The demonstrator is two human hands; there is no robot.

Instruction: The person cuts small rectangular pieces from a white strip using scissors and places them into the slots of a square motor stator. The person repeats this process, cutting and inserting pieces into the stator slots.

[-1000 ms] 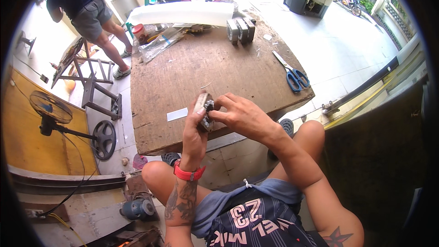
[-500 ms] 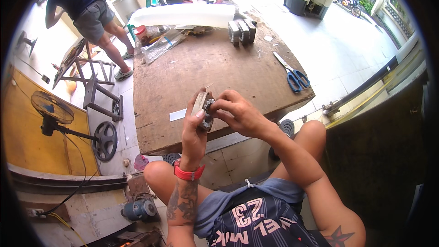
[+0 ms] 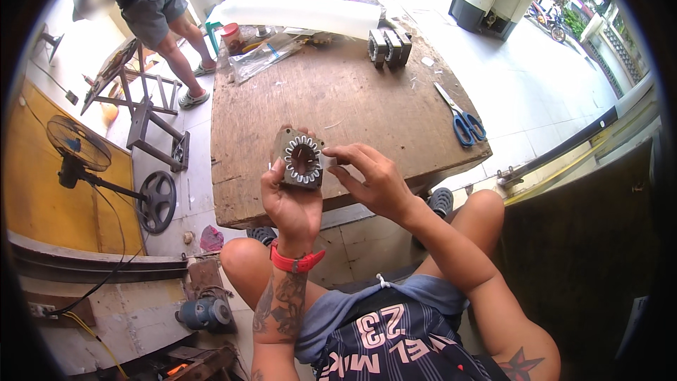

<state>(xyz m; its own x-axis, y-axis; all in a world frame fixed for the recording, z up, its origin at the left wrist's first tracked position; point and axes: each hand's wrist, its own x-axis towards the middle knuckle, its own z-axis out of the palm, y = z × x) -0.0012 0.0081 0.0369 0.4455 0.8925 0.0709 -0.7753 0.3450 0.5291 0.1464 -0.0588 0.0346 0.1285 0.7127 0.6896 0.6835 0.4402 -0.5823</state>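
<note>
My left hand [image 3: 293,201] holds up a square grey metal stator core [image 3: 302,159] with a round toothed opening lined in white. The core faces me above the near edge of the wooden table [image 3: 338,102]. My right hand [image 3: 370,180] is at the core's right side, with its fingertips pinching a small white slip at the edge. A red band circles my left wrist.
Blue-handled scissors [image 3: 462,121] lie at the table's right edge. Three more stator cores [image 3: 389,46] stand at the far side beside a white roll [image 3: 296,13] and a plastic bag [image 3: 264,56]. Another person [image 3: 151,7] stands at the far left near a metal stand [image 3: 144,113]. A fan [image 3: 74,144] sits on the floor.
The core has turned so that its toothed opening faces me and is lifted a little closer. My right hand has moved from over it to its right edge.
</note>
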